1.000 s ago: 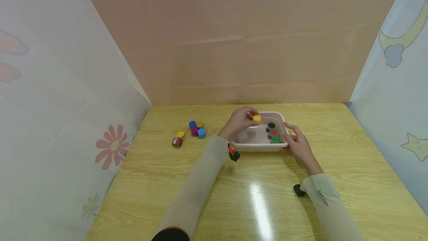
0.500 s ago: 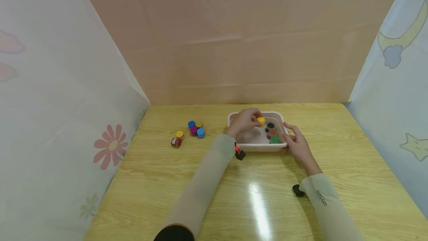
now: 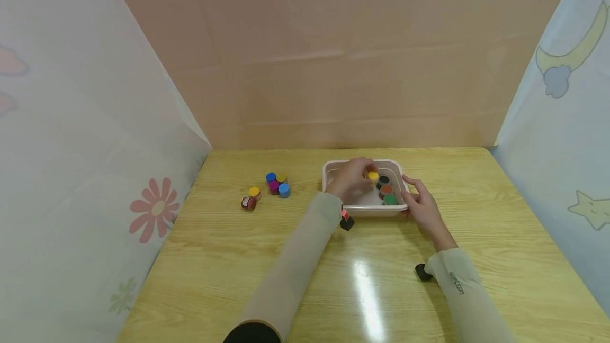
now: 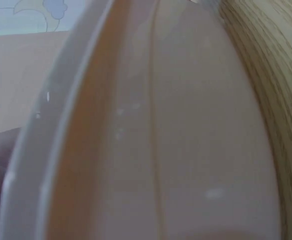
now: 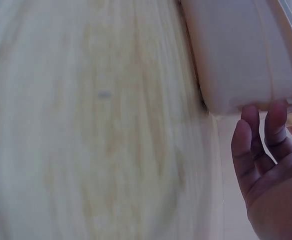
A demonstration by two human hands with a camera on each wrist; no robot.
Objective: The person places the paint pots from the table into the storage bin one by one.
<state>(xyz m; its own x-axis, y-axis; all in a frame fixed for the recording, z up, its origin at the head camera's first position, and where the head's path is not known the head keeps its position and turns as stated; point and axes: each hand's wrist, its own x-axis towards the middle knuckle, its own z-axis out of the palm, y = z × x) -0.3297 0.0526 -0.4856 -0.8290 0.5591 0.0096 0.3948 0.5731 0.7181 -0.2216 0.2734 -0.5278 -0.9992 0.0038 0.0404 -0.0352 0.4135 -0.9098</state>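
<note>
The small yellow-lidded jar (image 3: 373,177) is inside the tray (image 3: 376,209), lid facing up and its short axis roughly upright. The left hand (image 3: 351,174) reaches over the tray from the left, back of the hand up, pinching that jar at the fingertips. The right hand (image 3: 423,206) holds the tray's right end, fingertips against the outer wall. The tray lies lengthwise from left to right; along its right side stand a black-lidded jar (image 3: 383,182), an orange-brown one (image 3: 386,190) and a green-lidded one (image 3: 389,200) in a row.
</note>
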